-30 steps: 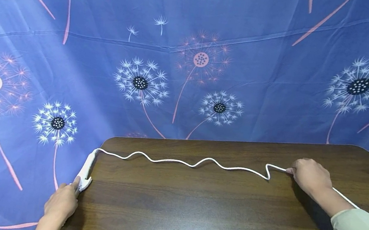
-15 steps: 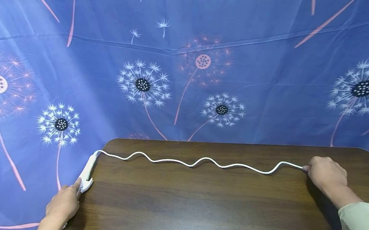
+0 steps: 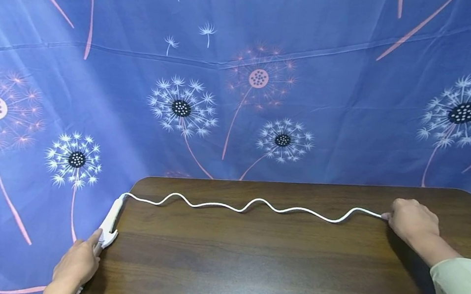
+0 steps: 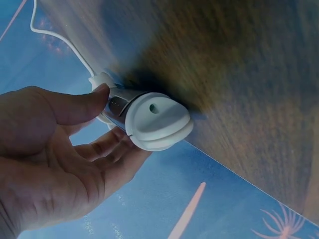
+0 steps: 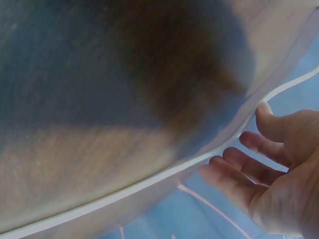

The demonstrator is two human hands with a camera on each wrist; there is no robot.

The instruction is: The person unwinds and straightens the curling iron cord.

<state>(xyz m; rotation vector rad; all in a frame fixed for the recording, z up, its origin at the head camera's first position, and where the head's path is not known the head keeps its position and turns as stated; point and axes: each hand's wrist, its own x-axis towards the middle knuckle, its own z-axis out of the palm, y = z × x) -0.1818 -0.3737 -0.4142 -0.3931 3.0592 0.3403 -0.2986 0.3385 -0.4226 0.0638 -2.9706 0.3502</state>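
A white curling iron lies along the table's left edge, cord end pointing away, with a small lever on its side. My left hand grips its shiny barrel between thumb and fingers; the rounded white tip shows in the left wrist view. From the handle a white cord runs rightward across the table in gentle waves. At the right, my right hand pinches the cord near the back of the table. In the right wrist view the thumb is against the cord, the other fingers loosely bent beside it.
The brown wooden table has rounded back corners. Behind it and to the left hangs a blue cloth with a dandelion pattern, close to the table's edge.
My right hand has moved right along the back of the table, then slightly back left. The sharp kink in the cord has become a smooth wave. The left hand keeps its grip.
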